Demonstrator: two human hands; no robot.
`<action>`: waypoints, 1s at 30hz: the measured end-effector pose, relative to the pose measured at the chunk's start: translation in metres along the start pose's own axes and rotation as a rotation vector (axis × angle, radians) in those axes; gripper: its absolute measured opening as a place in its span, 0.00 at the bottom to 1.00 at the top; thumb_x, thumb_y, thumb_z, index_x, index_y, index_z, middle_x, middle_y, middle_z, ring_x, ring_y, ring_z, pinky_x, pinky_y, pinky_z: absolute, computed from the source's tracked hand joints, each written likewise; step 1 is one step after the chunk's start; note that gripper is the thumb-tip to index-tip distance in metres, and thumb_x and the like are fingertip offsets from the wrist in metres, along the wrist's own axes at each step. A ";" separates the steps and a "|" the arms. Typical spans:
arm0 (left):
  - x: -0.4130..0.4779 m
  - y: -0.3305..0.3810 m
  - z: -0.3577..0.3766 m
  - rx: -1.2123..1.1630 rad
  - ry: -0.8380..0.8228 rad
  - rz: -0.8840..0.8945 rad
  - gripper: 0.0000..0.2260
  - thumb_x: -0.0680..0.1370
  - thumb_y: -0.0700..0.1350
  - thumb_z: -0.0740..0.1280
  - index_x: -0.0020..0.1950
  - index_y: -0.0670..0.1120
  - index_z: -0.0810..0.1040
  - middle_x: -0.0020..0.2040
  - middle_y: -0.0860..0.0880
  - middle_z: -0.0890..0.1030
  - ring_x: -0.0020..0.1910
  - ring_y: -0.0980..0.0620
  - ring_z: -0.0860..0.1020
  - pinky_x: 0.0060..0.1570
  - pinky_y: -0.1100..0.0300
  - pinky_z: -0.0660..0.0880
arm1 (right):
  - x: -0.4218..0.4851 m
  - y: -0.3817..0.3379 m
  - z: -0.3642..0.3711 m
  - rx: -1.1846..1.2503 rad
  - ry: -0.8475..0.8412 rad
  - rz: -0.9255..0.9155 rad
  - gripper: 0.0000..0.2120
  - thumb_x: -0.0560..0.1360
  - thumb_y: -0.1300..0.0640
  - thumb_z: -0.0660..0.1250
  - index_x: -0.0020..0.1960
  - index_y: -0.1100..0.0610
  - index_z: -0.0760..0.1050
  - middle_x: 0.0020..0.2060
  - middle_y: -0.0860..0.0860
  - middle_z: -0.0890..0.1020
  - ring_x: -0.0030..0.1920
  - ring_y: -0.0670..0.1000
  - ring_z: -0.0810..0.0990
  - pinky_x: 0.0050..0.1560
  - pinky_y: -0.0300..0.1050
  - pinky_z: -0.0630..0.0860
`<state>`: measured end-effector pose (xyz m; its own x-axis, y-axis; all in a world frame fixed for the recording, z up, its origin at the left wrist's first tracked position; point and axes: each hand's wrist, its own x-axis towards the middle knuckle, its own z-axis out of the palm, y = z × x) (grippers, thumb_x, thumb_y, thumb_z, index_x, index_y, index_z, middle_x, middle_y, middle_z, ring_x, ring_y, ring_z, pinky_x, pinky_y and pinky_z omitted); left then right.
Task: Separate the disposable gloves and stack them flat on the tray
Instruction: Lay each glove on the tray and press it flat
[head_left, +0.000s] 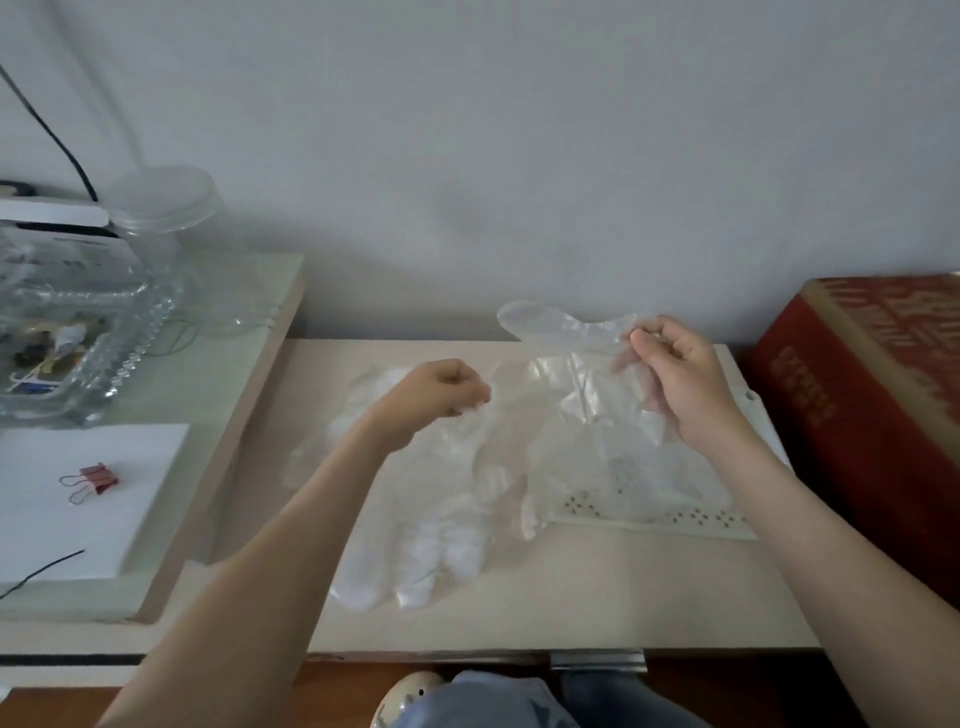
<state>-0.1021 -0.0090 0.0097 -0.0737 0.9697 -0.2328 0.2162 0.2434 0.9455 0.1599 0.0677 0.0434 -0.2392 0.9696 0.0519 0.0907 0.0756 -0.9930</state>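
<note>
The left hand (441, 397) and right hand (680, 384) each pinch thin clear gloves (571, 332) to pull them apart. A glove heap (426, 545) lies beside the white tray (675, 519), so lots is left

Red box (862, 395): gold lettering, blurred, unreadable.

The tray (649, 522) lies mostly hidden under translucent gloves (597, 441); how many overlap cannot be told. The red box (857, 395) runs off the picture's right edge.
</note>
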 end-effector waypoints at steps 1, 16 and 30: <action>0.002 0.005 0.006 -0.047 -0.041 -0.008 0.05 0.77 0.41 0.69 0.41 0.44 0.76 0.43 0.47 0.83 0.42 0.53 0.79 0.49 0.59 0.76 | -0.002 0.003 -0.009 -0.005 0.036 0.012 0.09 0.81 0.60 0.60 0.44 0.57 0.75 0.33 0.52 0.83 0.18 0.45 0.60 0.18 0.34 0.56; 0.066 0.023 0.120 0.062 -0.006 -0.025 0.04 0.78 0.41 0.65 0.44 0.44 0.74 0.38 0.46 0.82 0.30 0.53 0.79 0.32 0.63 0.75 | -0.025 0.081 -0.117 -0.447 0.349 0.130 0.07 0.79 0.58 0.62 0.47 0.61 0.75 0.35 0.55 0.83 0.25 0.39 0.72 0.31 0.35 0.64; 0.080 0.002 0.164 0.699 0.208 0.244 0.17 0.80 0.47 0.62 0.67 0.45 0.68 0.63 0.48 0.73 0.63 0.48 0.71 0.60 0.59 0.59 | -0.024 0.111 -0.121 -0.936 0.352 0.119 0.11 0.83 0.55 0.54 0.56 0.62 0.70 0.43 0.64 0.80 0.44 0.67 0.78 0.41 0.56 0.71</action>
<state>0.0516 0.0720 -0.0447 -0.1116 0.9907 0.0774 0.8096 0.0455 0.5852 0.2925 0.0804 -0.0548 0.1063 0.9849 0.1368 0.8546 -0.0202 -0.5188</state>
